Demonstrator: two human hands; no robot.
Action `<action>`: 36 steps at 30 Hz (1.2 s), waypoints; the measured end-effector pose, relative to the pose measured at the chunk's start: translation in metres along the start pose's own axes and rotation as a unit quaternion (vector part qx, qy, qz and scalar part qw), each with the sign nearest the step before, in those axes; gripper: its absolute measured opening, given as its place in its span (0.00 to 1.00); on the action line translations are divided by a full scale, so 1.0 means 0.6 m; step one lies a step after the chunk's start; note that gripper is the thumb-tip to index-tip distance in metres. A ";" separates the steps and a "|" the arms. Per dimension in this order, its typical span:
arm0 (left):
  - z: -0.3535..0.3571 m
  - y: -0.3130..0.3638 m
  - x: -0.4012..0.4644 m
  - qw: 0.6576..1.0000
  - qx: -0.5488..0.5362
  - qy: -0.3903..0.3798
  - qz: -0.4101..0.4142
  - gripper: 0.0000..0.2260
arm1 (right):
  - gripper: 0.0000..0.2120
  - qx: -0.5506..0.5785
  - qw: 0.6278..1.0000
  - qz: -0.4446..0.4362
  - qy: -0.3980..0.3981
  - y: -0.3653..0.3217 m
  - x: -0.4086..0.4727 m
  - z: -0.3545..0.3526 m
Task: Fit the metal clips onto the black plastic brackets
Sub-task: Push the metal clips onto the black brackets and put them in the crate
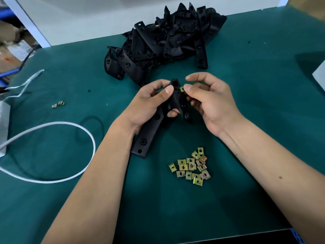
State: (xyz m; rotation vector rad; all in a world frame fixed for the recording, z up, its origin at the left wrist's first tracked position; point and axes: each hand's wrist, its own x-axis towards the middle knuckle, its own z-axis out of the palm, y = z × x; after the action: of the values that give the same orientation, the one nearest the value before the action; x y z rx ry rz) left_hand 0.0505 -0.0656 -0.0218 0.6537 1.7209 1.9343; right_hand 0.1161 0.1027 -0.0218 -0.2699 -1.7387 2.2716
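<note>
Green mat (246, 85) over a work surface, seen from the head camera. Left hand (149, 103): fingers curled round a long black plastic bracket (153, 127), thumb pressed on its upper face, held just above the mat near the middle; lower end of the bracket angled down toward the near edge, upper end raised between both hands. Right hand (209, 101): thumb and a finger pinched on one small brass-coloured metal clip (182, 89), touching the right side of the bracket's upper end; forefinger extended loosely above, remaining fingers curled behind the bracket; whether the clip is seated on the bracket cannot be told. Loose metal clips (191, 167): a cluster of flat square pieces, each with a centre hole, lying on the mat between the forearms, nearer the near edge than the hands. Heap of black plastic brackets (167, 43): piled at the far edge, against a white panel (88, 18), well apart from the hands. Two further clips (58, 104): lying together toward the left edge. White cable (84, 136): looped across the left side of the mat. Thin white strap (28, 81): near the far left corner. Grey box (3, 120): at the left edge, partly out of view.
</note>
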 end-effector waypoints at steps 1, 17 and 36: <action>0.001 0.000 0.000 1.000 0.006 0.002 0.000 0.08 | 0.09 0.001 1.000 -0.004 0.002 0.001 -0.001 0.001; -0.002 0.002 -0.001 0.999 -0.033 0.038 -0.015 0.09 | 0.05 -0.167 0.983 -0.075 -0.013 -0.003 0.006 -0.003; -0.038 -0.003 0.002 0.990 -0.102 0.091 -0.035 0.15 | 0.04 -0.464 0.866 -0.163 -0.092 0.005 0.020 -0.032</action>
State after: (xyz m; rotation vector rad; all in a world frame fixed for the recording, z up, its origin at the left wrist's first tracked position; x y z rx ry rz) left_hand 0.0352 -0.0820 -0.0259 0.3467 1.5973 2.1389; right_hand 0.1105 0.1235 -0.0297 0.0783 -2.6224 1.1128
